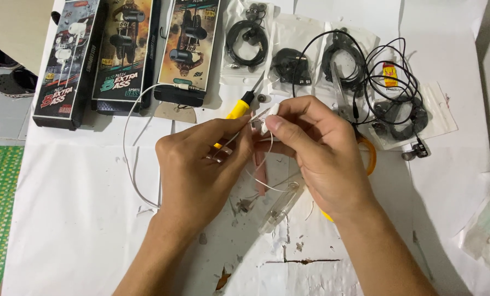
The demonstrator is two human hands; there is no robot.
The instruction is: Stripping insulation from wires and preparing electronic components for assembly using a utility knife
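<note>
Head cam looks straight down at both hands meeting just below the yellow-handled soldering iron (pixel 239 107). Looks like the fiddly wire-prep step on a white earphone: the right hand (pixel 316 148) has thumb and forefinger pinched shut on the little white earbud piece (pixel 268 116), while the left hand (pixel 198 164) is closed narrow around its thin white cable (pixel 129 148), which loops off left of the iron. Next move probably needs a steady grip and gentle pull, since that wire looks fragile. Boxed earphones (pixel 121 49) sit up-left of the iron.
</note>
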